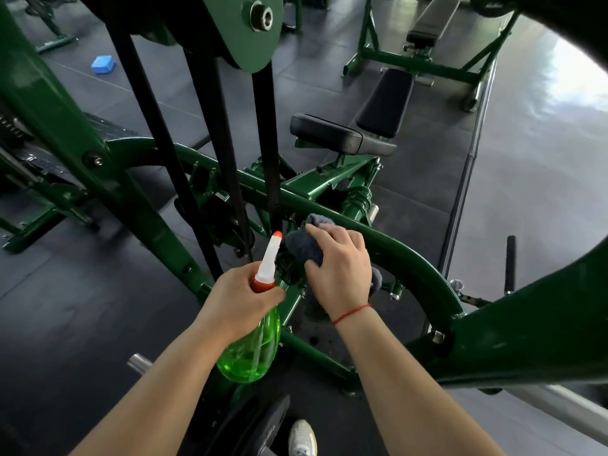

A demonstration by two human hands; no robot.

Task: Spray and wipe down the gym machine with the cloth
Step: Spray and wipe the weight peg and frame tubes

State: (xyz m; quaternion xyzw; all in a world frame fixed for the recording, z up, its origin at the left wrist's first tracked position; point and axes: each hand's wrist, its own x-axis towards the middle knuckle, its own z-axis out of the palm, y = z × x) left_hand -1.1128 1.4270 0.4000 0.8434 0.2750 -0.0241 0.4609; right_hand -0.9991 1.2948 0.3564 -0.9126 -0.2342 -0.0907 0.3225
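The green gym machine (411, 255) fills the view, its curved tube running from centre to lower right. My right hand (340, 268) holds a dark grey cloth (302, 243) against the frame just left of that tube. My left hand (240, 299) grips the neck of a green spray bottle (251, 350), whose white nozzle with an orange tip points up towards the cloth. Part of the cloth hangs hidden behind my right hand.
Black belts (227, 153) run down from a green pulley plate (243, 31). The black seat (332, 134) and back pad (386, 102) sit behind. A blue block (103, 64) lies on the dark floor at upper left. A weight plate (263, 429) and my shoe (302, 437) are at the bottom.
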